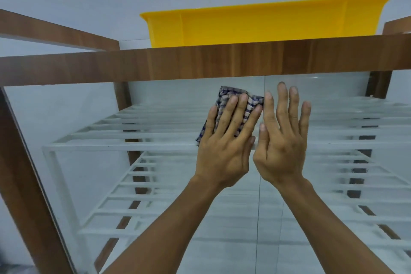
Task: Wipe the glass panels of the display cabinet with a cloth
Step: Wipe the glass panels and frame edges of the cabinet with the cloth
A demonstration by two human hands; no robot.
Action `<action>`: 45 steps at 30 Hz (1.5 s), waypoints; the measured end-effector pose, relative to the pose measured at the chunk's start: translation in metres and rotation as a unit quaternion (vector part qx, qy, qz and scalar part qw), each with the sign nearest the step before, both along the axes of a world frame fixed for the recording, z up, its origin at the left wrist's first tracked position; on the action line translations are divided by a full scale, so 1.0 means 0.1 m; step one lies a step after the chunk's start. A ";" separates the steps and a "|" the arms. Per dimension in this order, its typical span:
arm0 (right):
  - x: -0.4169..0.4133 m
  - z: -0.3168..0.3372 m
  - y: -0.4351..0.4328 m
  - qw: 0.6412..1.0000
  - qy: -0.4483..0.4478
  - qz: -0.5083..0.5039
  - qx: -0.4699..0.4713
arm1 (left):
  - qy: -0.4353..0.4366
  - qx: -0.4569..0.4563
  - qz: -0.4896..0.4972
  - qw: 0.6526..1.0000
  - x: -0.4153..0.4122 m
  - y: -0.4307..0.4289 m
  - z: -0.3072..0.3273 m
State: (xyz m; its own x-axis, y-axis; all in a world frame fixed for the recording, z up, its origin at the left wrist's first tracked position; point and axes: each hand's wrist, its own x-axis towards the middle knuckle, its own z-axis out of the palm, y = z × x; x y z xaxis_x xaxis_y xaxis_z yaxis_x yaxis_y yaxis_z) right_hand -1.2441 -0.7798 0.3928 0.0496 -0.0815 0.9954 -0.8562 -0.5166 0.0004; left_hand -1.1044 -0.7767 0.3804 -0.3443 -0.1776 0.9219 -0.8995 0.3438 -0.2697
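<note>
A wood-framed display cabinet [200, 62] with glass front panels fills the view. My left hand [224, 140] presses a folded blue-and-brown checked cloth [224, 93] flat against the left glass panel [155, 184], just below the top rail, with its fingers straight over the cloth. My right hand [282, 138] lies flat and spread on the right glass panel [344, 196], right beside the left hand. A thin vertical seam between the two panels runs under the hands.
A yellow plastic tub [255, 24] stands on top of the cabinet. White wire shelves [122, 135] show behind the glass. A wooden side post [20, 173] runs down the left. The white wall rises behind.
</note>
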 end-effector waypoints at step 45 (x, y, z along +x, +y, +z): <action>2.67 -0.62 0.04 0.998 0.065 -0.019 0.012 | 0.245 0.006 0.041 0.969 2.85 0.18 -0.44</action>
State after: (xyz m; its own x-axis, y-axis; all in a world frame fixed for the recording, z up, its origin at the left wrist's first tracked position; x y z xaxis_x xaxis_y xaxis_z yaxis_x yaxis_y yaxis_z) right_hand -0.9776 -0.7758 0.3305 0.1751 -0.1086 0.9785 -0.8689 -0.4844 0.1017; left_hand -0.8195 -0.7591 0.3368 0.1496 -0.1968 0.9690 -0.9432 0.2658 0.1996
